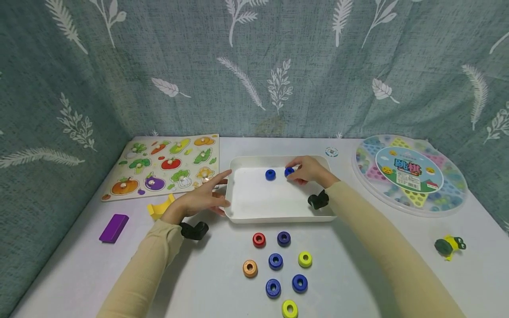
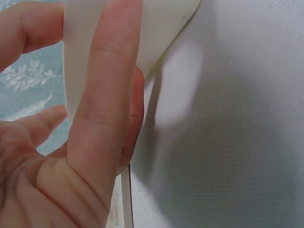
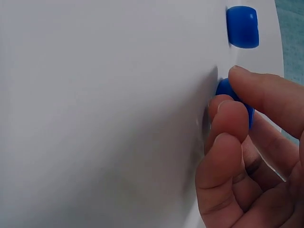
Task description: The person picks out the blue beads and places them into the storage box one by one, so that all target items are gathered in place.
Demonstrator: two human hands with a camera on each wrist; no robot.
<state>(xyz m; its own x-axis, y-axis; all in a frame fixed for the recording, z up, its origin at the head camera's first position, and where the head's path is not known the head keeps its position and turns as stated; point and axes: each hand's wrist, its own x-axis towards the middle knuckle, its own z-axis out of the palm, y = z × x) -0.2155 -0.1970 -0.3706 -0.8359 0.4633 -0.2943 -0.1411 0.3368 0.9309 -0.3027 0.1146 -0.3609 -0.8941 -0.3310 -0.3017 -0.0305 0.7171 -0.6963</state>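
Observation:
At the far right part of the white tray [image 1: 254,203], my right hand [image 1: 312,171] pinches a small blue ring [image 1: 288,171] between thumb and fingertips. The right wrist view shows this blue ring [image 3: 224,87] low against the tray floor, partly hidden by the fingers. Just left of it, a second blue ring [image 1: 270,175] sits in the tray. My left hand [image 1: 200,198] touches the tray's left side with fingers spread. Up close in the left wrist view, a finger [image 2: 107,90] lies along the outer tray wall [image 2: 78,57].
Several loose rings lie before the tray, among them a red ring [image 1: 259,240], an orange ring [image 1: 250,268] and a yellow ring [image 1: 305,259]. A vegetable puzzle board [image 1: 159,152], yellow piece [image 1: 159,208] and purple block [image 1: 114,228] stand left. Rightward are a round game box [image 1: 409,170] and turtle-like toy [image 1: 449,246].

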